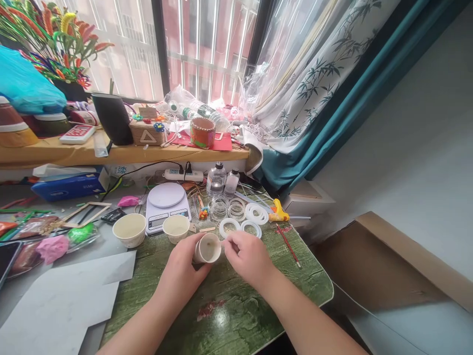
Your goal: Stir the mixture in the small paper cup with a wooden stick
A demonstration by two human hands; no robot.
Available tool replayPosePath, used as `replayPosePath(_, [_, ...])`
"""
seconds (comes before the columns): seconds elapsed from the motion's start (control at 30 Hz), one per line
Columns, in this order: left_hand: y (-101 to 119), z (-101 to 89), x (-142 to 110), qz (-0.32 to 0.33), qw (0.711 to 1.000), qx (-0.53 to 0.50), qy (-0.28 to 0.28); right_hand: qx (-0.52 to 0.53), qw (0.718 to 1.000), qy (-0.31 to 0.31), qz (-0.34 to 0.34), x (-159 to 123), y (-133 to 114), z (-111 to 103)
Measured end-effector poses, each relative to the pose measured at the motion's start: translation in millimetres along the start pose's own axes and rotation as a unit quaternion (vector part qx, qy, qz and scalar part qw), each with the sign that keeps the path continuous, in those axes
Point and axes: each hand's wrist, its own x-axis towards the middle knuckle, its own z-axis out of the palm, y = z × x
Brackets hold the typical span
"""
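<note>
The left hand (180,266) curls its fingers round a small white cup (207,248), tilting its mouth into view — the right hand's (247,259) fingertips (226,241) pinch at the rim, grip unclear — above a green wood-grain mat (236,315), two more white cups (176,228) at 11 o'clock.

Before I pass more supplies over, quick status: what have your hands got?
Left hand gripping small white cup, tilted on its side; right hand with fingers at its rim; another white cup just beyond.
</note>
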Motion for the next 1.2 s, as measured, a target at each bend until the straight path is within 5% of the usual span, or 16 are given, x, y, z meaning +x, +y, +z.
replayPosePath(1.2, [-6, 3.0, 2, 0.004, 1.000, 0.010, -0.014, 0.074, 0.994, -0.032, 0.067, 6, -5, 9])
